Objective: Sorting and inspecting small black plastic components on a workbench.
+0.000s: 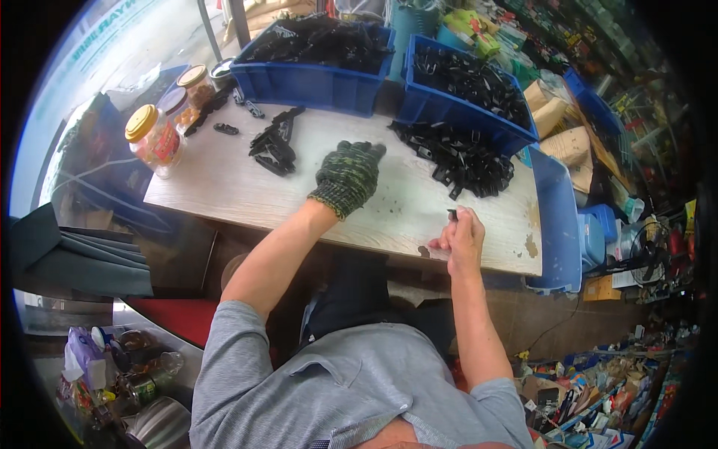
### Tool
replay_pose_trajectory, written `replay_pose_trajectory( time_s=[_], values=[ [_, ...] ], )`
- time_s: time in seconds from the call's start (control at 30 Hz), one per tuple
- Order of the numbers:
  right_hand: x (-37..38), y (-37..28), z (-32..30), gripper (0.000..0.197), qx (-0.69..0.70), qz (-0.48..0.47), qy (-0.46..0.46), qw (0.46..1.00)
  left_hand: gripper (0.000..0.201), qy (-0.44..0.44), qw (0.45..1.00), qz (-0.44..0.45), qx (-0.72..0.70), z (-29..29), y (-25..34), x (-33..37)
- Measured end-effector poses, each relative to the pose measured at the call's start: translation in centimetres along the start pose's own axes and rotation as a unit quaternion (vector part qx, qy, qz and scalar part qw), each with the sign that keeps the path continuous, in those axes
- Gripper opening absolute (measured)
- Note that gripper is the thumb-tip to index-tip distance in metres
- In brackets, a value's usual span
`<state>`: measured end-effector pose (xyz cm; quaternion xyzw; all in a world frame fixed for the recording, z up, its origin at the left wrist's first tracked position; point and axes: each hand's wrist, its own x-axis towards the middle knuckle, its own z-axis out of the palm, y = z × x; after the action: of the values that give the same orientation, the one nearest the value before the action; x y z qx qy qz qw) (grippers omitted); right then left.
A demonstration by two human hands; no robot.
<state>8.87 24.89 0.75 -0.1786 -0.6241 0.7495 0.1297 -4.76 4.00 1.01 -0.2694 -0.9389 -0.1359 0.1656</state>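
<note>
Green-and-black knit forms the glove (340, 183) on the person's left hand (349, 173), which we see from the back, low over the pale, wood-grained desk (224, 187). Its fingers are partly curled and turned away from us, so we cannot tell how far they close or whether they hold anything. To its right and nearer the body, the bare right hand (464, 236) is drawn nearly closed, with a small black part (452, 215) pinched at the thumb and forefinger and jutting out on the side toward the left hand.

Just beyond the right hand we find a loose heap of black parts (471, 165), spread on the desk. A smaller black cluster (274, 146) lies to the left of the gloved hand, and farther left rests a single dark piece (226, 129). Beyond the left hand stands a blue bin (307, 93) filled with black pieces; beyond the right hand, behind the heap, we note a second blue bin (420, 105), similarly filled. Well to the left of the gloved hand stands a clear jar (158, 146) with a yellow lid (140, 122).
</note>
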Motion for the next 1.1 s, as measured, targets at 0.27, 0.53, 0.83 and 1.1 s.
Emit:
replay_pose_trajectory(
  time_s=[0.27, 0.53, 0.83, 1.1],
  values=[
    [-0.1, -0.1, 0.1, 0.03, 0.016, 0.004, 0.01, 1.0, 0.025, -0.037, 0.998, 0.044, -0.01, -0.4, -1.4, 1.3],
    [-0.4, -0.1, 0.3, 0.031, 0.019, 0.009, 0.026, 0.999, 0.023, -0.05, 0.996, 0.079, 0.009, -0.1, -2.9, 2.3],
    [0.1, 0.3, 0.7, 0.03, 0.027, 0.014, 0.056, 0.998, 0.025, -0.016, 0.985, 0.164, -0.04, 1.9, -0.6, 1.7],
    [-0.2, -0.5, 0.4, 0.03, 0.02, -0.012, 0.073, 0.997, 0.021, -0.018, 0.854, 0.01, -0.519, 0.8, 8.4, -3.7]
  ],
)
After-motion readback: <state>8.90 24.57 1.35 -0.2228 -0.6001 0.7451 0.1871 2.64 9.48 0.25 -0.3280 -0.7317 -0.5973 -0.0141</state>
